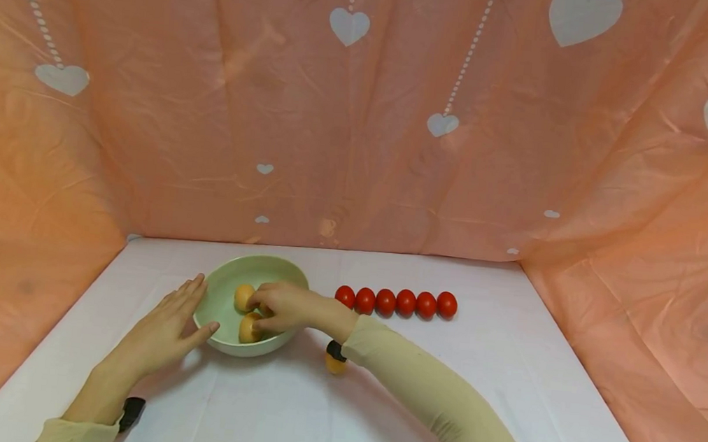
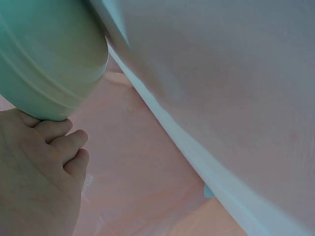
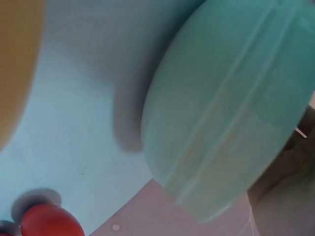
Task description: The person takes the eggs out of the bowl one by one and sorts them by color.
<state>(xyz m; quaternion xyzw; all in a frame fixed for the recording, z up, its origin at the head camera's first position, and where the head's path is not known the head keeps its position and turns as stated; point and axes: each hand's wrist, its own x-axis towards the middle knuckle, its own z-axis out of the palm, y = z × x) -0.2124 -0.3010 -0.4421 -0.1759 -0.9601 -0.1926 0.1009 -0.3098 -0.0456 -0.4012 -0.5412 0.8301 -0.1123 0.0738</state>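
A light green bowl point(image 1: 220, 307) stands on the white table, left of the middle. Two round yellow fruits lie inside, a far yellow fruit point(image 1: 243, 297) and a near yellow fruit point(image 1: 249, 329); their exact kind is unclear. My right hand point(image 1: 286, 306) reaches over the rim with curled fingers, and its thumb and fingers seem to pinch the near one. In the right wrist view, the bowl's outer wall point(image 3: 216, 108) hides most of that hand. Against the bowl's left side rests my left hand point(image 1: 161, 327), fingers straight; its fingertips meet the wall in the left wrist view.
Several red cherry tomatoes point(image 1: 406, 303) form a row right of the bowl, partly behind the right forearm. Another yellow fruit point(image 1: 335, 364) lies on the table under the right wrist. An orange curtain point(image 1: 361, 144) with pale hearts encloses the table's back and sides.
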